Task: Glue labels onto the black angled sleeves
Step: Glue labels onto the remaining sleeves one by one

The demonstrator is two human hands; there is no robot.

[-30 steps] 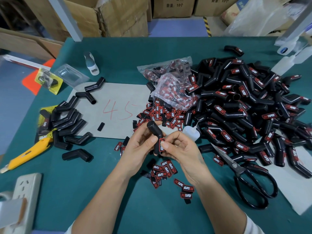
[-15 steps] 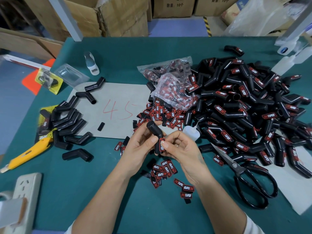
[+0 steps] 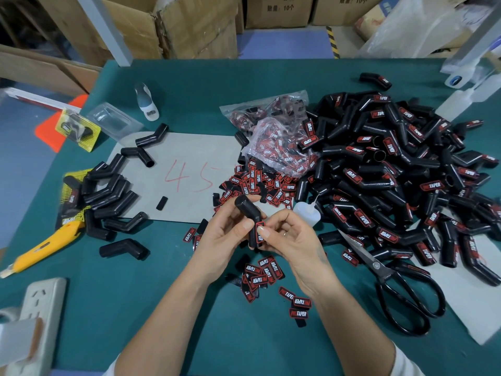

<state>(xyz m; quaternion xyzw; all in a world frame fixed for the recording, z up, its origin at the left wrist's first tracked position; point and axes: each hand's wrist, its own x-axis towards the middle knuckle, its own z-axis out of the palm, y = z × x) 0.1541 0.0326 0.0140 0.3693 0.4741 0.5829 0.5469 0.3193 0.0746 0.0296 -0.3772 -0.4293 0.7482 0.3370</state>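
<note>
Just below the grey sheet (image 3: pixel 189 169) marked 45, the left hand (image 3: pixel 222 240) curls fingers and thumb round a black angled sleeve (image 3: pixel 250 221), holding it above the table with palm turned inward. The right hand (image 3: pixel 290 237) pinches the sleeve's lower leg, thumb pressing a red label (image 3: pixel 259 232) onto it. Loose labels (image 3: pixel 261 272) lie below the sheet; the pile of labelled sleeves (image 3: pixel 393 180) lies to its right.

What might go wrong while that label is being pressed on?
The right hand presses a label onto the sleeve gripped by the left hand; a slipping thumb may set it crooked. Fresh glue could stick to fingertips. The open scissors lie beside the right wrist, easy to bump.
</note>
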